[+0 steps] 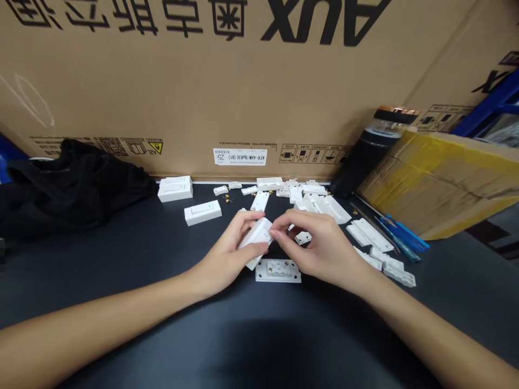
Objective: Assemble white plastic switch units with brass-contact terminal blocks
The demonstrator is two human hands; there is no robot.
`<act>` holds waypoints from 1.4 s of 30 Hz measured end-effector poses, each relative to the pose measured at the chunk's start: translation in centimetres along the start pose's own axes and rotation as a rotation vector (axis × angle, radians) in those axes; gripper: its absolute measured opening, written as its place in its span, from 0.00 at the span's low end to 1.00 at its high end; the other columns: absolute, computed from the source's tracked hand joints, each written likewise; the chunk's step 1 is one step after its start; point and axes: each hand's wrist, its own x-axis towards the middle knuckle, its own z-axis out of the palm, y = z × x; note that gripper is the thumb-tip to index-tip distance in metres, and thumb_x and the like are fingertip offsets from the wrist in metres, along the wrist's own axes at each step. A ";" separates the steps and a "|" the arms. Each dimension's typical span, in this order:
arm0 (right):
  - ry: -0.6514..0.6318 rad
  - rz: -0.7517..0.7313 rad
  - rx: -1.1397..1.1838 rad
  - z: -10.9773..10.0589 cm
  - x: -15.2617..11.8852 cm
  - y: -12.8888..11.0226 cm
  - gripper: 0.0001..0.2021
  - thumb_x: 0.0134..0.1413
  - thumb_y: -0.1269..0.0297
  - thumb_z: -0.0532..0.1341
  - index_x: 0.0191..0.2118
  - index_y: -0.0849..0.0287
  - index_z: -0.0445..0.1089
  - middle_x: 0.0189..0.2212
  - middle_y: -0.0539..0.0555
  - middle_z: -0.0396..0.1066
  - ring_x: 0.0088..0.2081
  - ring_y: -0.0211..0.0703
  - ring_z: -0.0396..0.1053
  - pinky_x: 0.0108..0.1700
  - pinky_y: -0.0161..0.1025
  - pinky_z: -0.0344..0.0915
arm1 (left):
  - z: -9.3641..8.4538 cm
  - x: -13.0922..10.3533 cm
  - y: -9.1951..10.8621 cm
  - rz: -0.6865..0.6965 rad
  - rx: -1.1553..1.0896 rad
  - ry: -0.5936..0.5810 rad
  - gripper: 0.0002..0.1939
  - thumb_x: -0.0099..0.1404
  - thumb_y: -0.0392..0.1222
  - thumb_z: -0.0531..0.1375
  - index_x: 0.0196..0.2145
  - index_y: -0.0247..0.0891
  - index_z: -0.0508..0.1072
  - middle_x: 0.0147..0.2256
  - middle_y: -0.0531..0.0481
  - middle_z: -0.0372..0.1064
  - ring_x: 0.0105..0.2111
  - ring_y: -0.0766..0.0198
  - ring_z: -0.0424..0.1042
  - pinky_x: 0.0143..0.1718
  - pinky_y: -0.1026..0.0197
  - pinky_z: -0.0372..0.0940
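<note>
My left hand (239,240) is closed around a white plastic switch housing (258,233), which it holds tilted above the table. At the housing's right end, the thumb and forefinger of my right hand (310,240) are pinched together. Whatever is between those fingertips is too small to make out. Just below both hands lies a flat white base plate (264,277) with a small terminal block (278,267) and brass-coloured screws on it. Behind my right hand, partly hidden by it, are white switch covers (330,208).
White switches (203,212) stand at left, beside a black cloth (77,183). Several small white parts (221,190) and brass screws lie along the back. At right are a black bottle (363,159), a taped carton (438,183) and blue pens (401,235). A large cardboard box (227,97) walls the back.
</note>
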 end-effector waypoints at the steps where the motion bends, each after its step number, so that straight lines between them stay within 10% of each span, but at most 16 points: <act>1: 0.012 -0.010 0.000 0.1 0.0 0.0 0.04 0.61 0.70 0.61 0.35 0.56 0.73 0.29 0.50 0.76 0.29 0.38 0.71 0.33 0.37 0.68 | 0.0 0.0 0.0 0.015 0.026 0.002 0.22 0.68 0.40 0.64 0.57 0.48 0.64 0.50 0.50 0.67 0.52 0.57 0.67 0.54 0.55 0.62; 42: -0.100 -0.053 -0.268 1.0 -0.5 0.0 0.05 0.64 0.70 0.57 0.35 0.58 0.68 0.31 0.53 0.71 0.33 0.43 0.65 0.34 0.40 0.60 | 0.5 0.0 0.1 0.113 0.178 -0.014 0.19 0.69 0.42 0.64 0.53 0.45 0.63 0.52 0.47 0.66 0.56 0.55 0.66 0.56 0.54 0.62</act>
